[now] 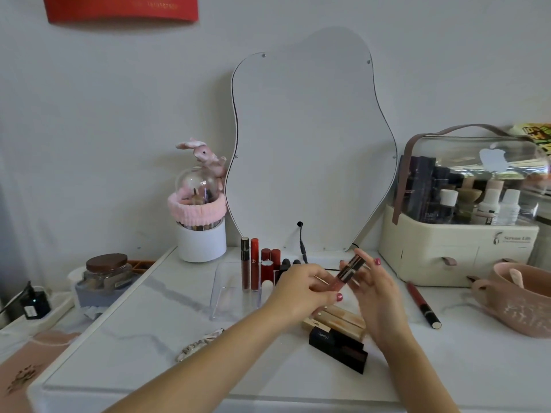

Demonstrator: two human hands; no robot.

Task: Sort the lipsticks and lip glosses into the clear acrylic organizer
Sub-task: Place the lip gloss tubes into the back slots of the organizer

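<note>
Lip gloss (349, 273), pink with a dark-and-gold cap, sits pinched between my left hand (301, 290) and right hand (377, 289) above the table, just right of the clear acrylic organizer (226, 293); next, I judge, an upright drop into a free slot.

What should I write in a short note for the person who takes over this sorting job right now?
Left hand and right hand: together holding one pink lip gloss, tilted, above the table.
Clear acrylic organizer: several red and dark tubes already stand upright in its back part; front part looks free.
Still on the table: gold tubes, black lipsticks beside the hands, and a long red and black lip pencil lying to the right.
Left to do: place the held gloss, then those.
</note>
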